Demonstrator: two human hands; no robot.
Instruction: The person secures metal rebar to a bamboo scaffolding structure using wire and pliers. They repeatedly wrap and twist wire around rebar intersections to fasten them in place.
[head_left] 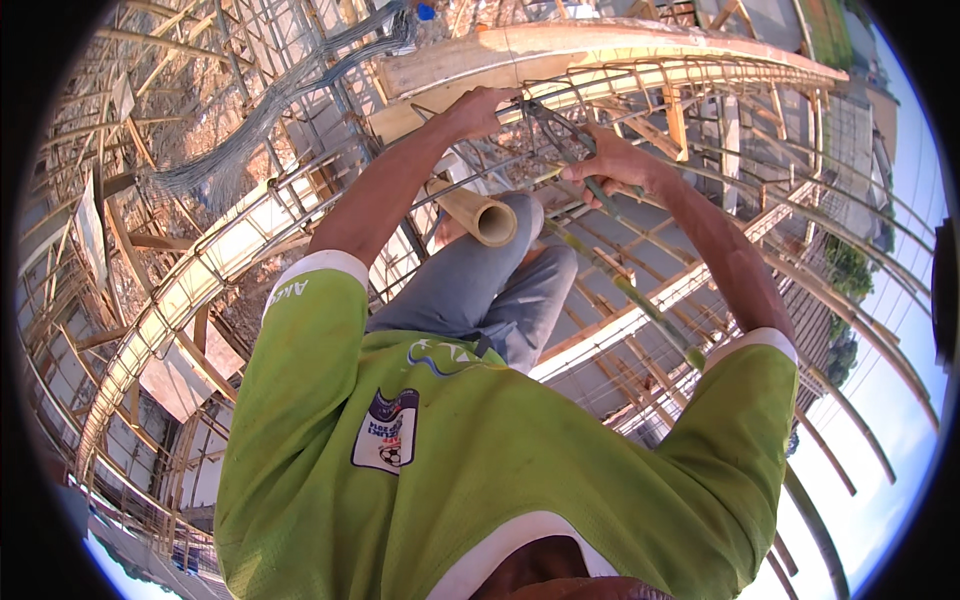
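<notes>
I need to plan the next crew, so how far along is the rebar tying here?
Done: long rebar cages already stand assembled and tied inside the timber formwork. In hand: the left hand grips the rebar joint while the right hand works pliers on it. Left: how many joints remain untied cannot be told; no concrete is visible around the cages.

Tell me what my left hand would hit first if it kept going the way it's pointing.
Likely the long pale wooden formwork beam just beyond the left hand, which grips a thin grey steel bar in front of it. Depth is hard to judge here.
</notes>
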